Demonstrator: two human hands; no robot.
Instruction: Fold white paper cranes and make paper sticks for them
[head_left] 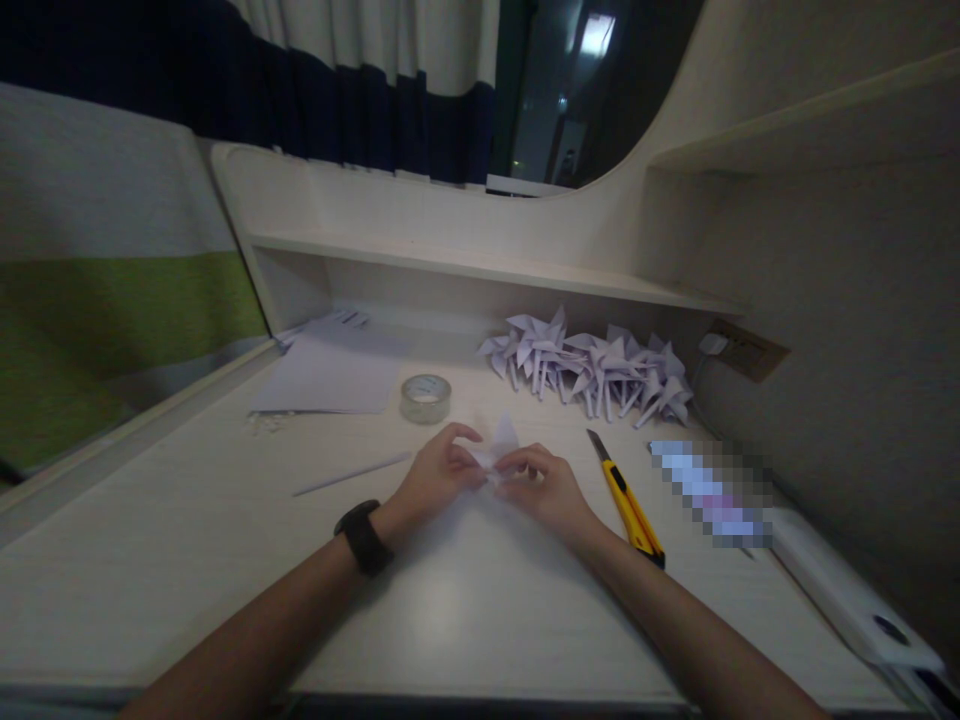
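Between both hands, just above the desk, is a white folded paper pinwheel (505, 434), with one pointed blade standing up. My left hand (442, 468), a dark watch on its wrist, pinches the paper from the left. From the right, the fingers of my right hand (544, 490) close on the same piece. My fingers hide the pinwheel's lower part. A thin rolled paper stick (352, 474) lies on the desk left of my left hand. Behind that hand sits a roll of clear tape (425, 398). Right of my right hand rests a yellow box cutter (628, 505), its blade showing.
A pile of finished paper pinwheels (592, 365) on sticks lies at the back right, under the shelf (480, 268). White paper sheets (330, 370) are stacked at the back left, with small scraps (271, 422) in front. A long white device (847, 585) lies along the right wall.
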